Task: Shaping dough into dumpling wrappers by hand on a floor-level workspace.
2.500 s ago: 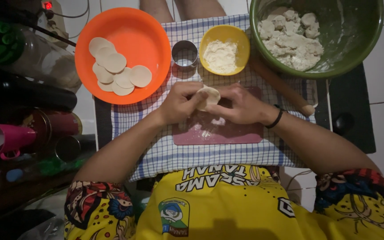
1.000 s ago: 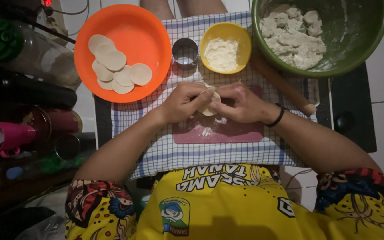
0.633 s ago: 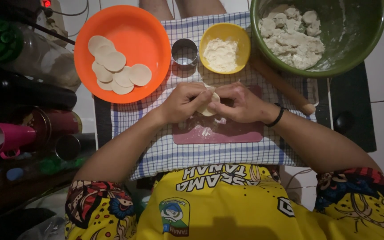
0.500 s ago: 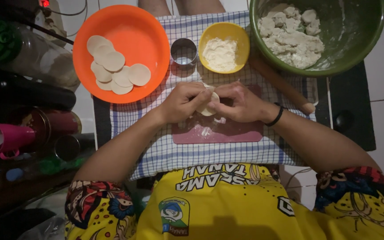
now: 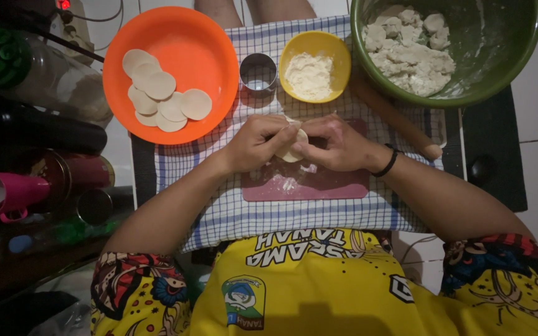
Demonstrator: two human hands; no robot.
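Soft, pale dough piece [image 5: 292, 148]: pinched in the closed grip of left hand [image 5: 253, 142] and right hand [image 5: 339, 143], above a floured maroon cutting board [image 5: 306, 185], hemmed by an orange plate [image 5: 175, 56] and a wooden rolling pin [image 5: 400, 121].

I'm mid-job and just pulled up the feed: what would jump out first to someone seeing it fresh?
Both hands, left hand and right hand, meet at the centre, pinching a small piece of dough above a dark red board. An orange plate of pale dough rounds sits upper left. A green bowl of lumpy dough fills the upper right.
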